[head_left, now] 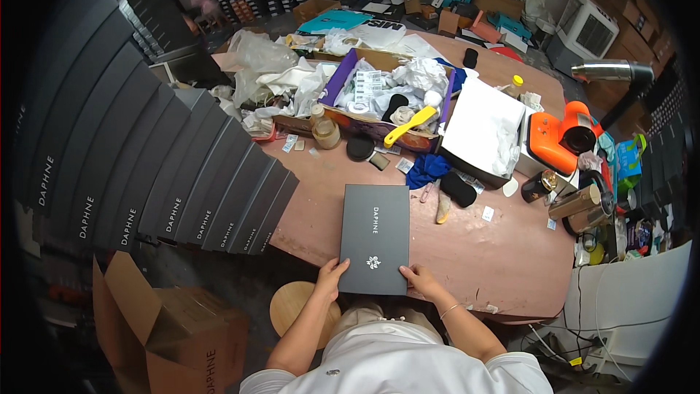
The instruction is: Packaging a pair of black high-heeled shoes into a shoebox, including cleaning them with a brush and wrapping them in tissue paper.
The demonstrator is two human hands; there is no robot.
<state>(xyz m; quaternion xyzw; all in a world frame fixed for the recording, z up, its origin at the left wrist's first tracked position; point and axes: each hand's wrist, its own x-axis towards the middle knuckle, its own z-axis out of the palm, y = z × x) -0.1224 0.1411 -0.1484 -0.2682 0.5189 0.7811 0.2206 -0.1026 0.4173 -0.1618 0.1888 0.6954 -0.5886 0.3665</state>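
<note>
A dark grey shoe box (375,241) with its lid on lies at the near edge of the pinkish-brown table. Its near end reaches the table's edge. My left hand (332,279) grips the box's near left side, with the thumb on the lid's edge. On the opposite side, my right hand (421,280) holds the near right edge, thumb on top. The fingers of both hands are partly hidden beneath or beside the box. A blue cloth (427,170) and a black shoe brush or pad (458,188) lie beyond the box to the right.
Tall stacks of grey shoe boxes (197,168) stand at the left. A purple-edged carton (339,82) of paper and a white-topped box (477,131) occupy the table's far side. An orange machine (550,147) sits at the right. An open brown carton (193,328) and round stool (292,306) are below left.
</note>
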